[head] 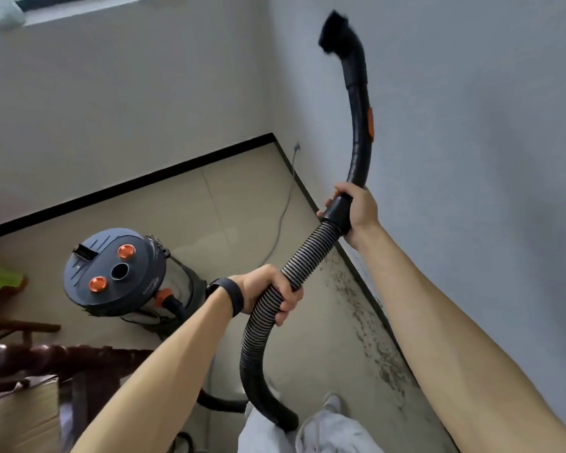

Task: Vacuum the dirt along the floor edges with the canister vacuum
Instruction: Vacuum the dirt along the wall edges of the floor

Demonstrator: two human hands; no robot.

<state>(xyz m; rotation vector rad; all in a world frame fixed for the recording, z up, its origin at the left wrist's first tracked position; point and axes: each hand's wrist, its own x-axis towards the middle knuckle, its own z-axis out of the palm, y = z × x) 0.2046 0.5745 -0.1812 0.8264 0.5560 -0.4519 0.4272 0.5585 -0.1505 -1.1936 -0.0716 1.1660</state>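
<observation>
Black brush nozzle is held high beside the wall; right hand grips the wand cuff, left hand the ribbed hose. Likely next: lower it onto the dirt along the baseboard

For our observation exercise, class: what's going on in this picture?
A person holds a vacuum hose with both hands: the right hand grips the black cuff, the left hand grips the ribbed part lower down. The brush nozzle is raised by the wall, off the floor. Below, dirt lies along the floor edge, and the canister stands behind.
</observation>
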